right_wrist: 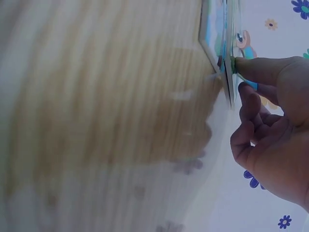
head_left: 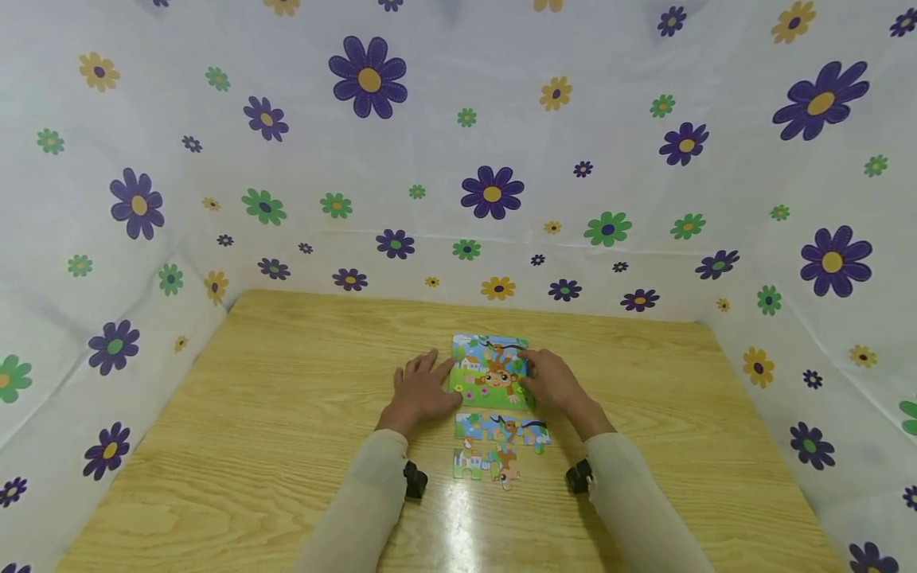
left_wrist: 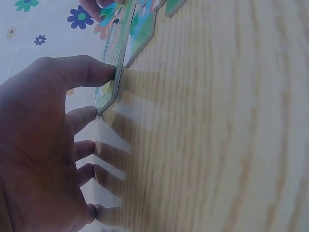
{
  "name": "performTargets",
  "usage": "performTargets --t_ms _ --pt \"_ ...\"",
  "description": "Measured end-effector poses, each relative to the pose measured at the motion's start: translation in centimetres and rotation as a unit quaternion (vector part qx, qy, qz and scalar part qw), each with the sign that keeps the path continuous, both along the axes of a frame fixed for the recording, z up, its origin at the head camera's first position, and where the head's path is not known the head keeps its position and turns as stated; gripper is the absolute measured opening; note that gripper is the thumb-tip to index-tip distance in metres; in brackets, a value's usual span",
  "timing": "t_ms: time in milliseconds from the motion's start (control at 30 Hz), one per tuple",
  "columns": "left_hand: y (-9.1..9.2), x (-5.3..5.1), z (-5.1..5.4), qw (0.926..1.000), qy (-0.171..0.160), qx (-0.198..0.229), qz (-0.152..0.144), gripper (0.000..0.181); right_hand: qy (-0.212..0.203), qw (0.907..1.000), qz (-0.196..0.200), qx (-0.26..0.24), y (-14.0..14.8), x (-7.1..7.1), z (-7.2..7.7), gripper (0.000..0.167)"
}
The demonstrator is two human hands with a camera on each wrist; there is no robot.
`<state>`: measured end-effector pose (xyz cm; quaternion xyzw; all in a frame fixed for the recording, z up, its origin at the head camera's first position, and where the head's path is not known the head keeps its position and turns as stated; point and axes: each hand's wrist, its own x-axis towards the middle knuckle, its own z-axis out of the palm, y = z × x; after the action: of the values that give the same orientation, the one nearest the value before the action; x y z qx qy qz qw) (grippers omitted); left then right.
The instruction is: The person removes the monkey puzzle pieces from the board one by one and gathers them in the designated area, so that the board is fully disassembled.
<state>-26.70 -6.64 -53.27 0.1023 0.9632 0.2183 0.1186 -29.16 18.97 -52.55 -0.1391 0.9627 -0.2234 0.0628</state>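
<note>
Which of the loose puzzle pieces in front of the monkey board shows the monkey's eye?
In the head view, the lower-row piece just right of the white house piece; it alone among the loose pieces shows an eye.

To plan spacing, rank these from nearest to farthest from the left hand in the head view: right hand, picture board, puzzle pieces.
1. Picture board, touching the left hand.
2. Puzzle pieces, just below the picture board.
3. Right hand, at the picture board's right edge.
</note>
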Motion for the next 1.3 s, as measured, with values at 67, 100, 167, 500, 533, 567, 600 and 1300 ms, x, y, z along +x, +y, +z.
performTargets --t_ms 67,100,167,500,533,567,600,1300 --pt "0.0 -0.1 0.0 1.0 0.001 -0.001 0.001 0.068 0.004 1.0 0.005 0.002 0.1 0.1 0.0 0.053" --pt "0.0 -0.1 0.0 1.0 0.001 -0.002 0.001 0.068 0.004 1.0 0.007 0.003 0.1 0.1 0.0 0.055" --pt "0.0 -0.1 0.1 1.0 0.001 0.0 0.002 0.068 0.002 0.9999 0.011 0.005 0.2 0.1 0.0 0.057" --pt "0.0 -0.1 0.0 1.0 -0.002 0.0 0.0 0.069 0.038 0.9986 0.019 0.031 0.6 0.5 0.3 0.049" --pt "0.0 -0.1 -0.1 1.0 -0.003 -0.001 0.0 0.069 0.046 0.9981 0.024 0.033 0.7 0.5 0.3 0.046" --pt "0.0 -0.1 -0.1 1.0 -0.003 -0.002 -0.001 0.069 0.05 0.9979 0.027 0.03 0.7 0.5 0.3 0.043" --pt "0.0 -0.1 -0.1 1.0 -0.003 -0.002 0.0 0.069 0.055 0.9977 0.03 0.028 0.8 0.6 0.3 0.041" --pt "0.3 0.0 0.0 0.9999 -0.001 0.004 0.01 0.068 0.006 0.9904 -0.018 -0.137 1.7 2.4 0.1 0.023"
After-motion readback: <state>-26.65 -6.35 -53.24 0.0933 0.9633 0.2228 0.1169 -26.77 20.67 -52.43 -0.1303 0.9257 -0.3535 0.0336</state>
